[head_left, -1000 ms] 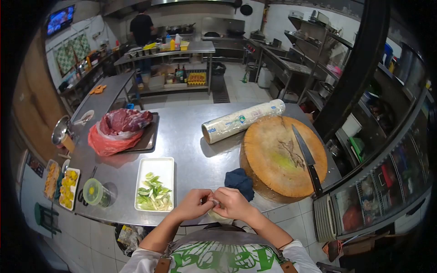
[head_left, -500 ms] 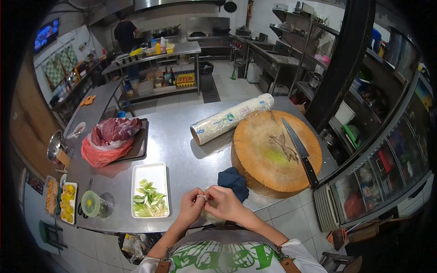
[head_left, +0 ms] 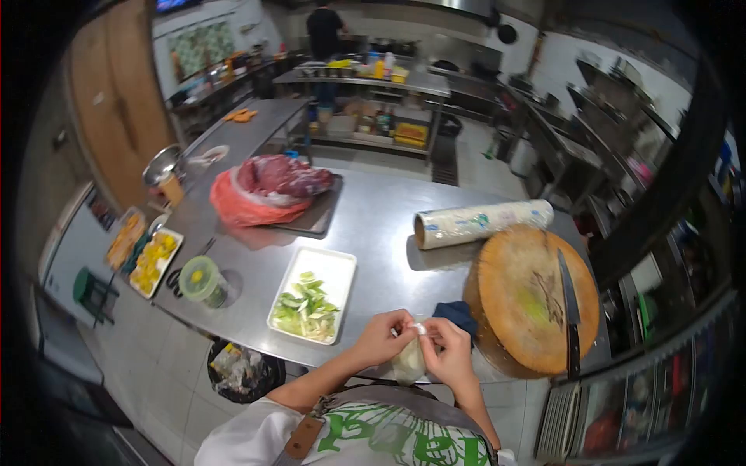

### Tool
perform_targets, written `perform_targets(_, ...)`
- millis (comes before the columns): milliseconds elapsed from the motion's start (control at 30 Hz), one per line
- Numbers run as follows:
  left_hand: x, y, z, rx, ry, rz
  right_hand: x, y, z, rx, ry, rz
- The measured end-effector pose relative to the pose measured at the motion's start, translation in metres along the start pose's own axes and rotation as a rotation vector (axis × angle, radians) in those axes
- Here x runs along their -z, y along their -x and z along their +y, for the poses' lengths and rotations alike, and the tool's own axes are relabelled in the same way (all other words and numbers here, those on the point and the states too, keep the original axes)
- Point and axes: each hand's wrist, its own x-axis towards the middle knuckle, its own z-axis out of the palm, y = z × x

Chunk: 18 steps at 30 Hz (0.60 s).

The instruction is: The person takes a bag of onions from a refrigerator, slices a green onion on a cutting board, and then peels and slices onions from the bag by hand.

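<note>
My left hand and my right hand meet just in front of my chest at the near edge of the steel table. Both pinch the top of a small pale plastic bag that hangs between them. What the bag contains is not visible. A dark blue cloth lies just beyond my right hand. To the left of my left hand stands a white tray with cut green vegetables.
A round wooden chopping block with a knife sits at the right, a roll of cling film behind it. Raw meat on a red bag lies on a dark tray. A lidded cup stands left. A person works far behind.
The view has swung left, so everything sits further right in the frame. My hands stay together at the table's near edge, and the pale bag now hangs more visibly between them.
</note>
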Motion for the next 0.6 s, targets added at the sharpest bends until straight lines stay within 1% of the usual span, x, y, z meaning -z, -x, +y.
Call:
perform_targets(33,0.001,-0.001,0.0,-0.009,-0.006,-0.009,0.0,-0.001,-0.002,0.03,-0.023,-0.019)
perform_targets(67,0.001,0.0,0.0,0.026,0.0,-0.016,-0.001,-0.001,-0.001,0.05,-0.036,-0.046)
perform_targets(100,-0.001,0.0,0.0,0.028,-0.002,0.017,-0.003,0.0,0.0,-0.017,-0.025,-0.012)
perform_targets(133,-0.003,-0.001,-0.001,0.011,-0.019,-0.004,-0.005,0.0,0.0,-0.082,-0.014,0.021)
perform_targets(167,-0.004,-0.001,-0.002,-0.006,-0.037,-0.024,-0.008,-0.001,0.0,-0.063,-0.028,-0.003)
perform_targets(233,-0.008,0.001,-0.005,-0.028,-0.011,0.021,-0.013,-0.003,0.001,-0.043,0.083,0.08)
perform_targets(300,-0.012,0.005,-0.007,-0.079,0.238,0.045,-0.017,-0.005,0.01,-0.038,0.086,0.076)
perform_targets(333,-0.011,0.006,-0.011,-0.171,0.202,0.03,-0.017,-0.007,0.014,-0.054,0.093,0.074)
perform_targets(367,-0.009,0.006,-0.014,-0.171,0.199,0.037,-0.016,-0.008,0.016,-0.078,0.103,0.074)
perform_targets(400,-0.007,0.007,-0.017,-0.252,0.253,-0.019,-0.011,-0.011,0.016,-0.186,-0.041,0.04)
perform_targets(433,-0.005,0.007,-0.014,-0.332,0.31,-0.077,-0.009,-0.012,0.015,-0.19,-0.04,0.039)
perform_targets(467,0.003,0.007,-0.012,-0.205,0.381,-0.113,-0.006,-0.013,0.015,-0.2,-0.137,-0.01)
perform_targets(500,0.008,0.006,-0.007,-0.202,0.387,-0.117,-0.005,-0.014,0.013,-0.21,-0.234,-0.056)
perform_targets(533,0.011,0.005,-0.001,-0.201,0.216,-0.011,-0.01,-0.015,0.012,-0.185,-0.304,-0.012)
perform_targets(567,0.013,0.005,0.002,-0.2,0.045,0.086,-0.009,-0.02,0.007,-0.197,-0.297,0.001)
perform_targets(600,0.014,0.003,-0.002,-0.216,-0.018,0.066,-0.006,-0.026,-0.001,-0.032,-0.193,-0.03)
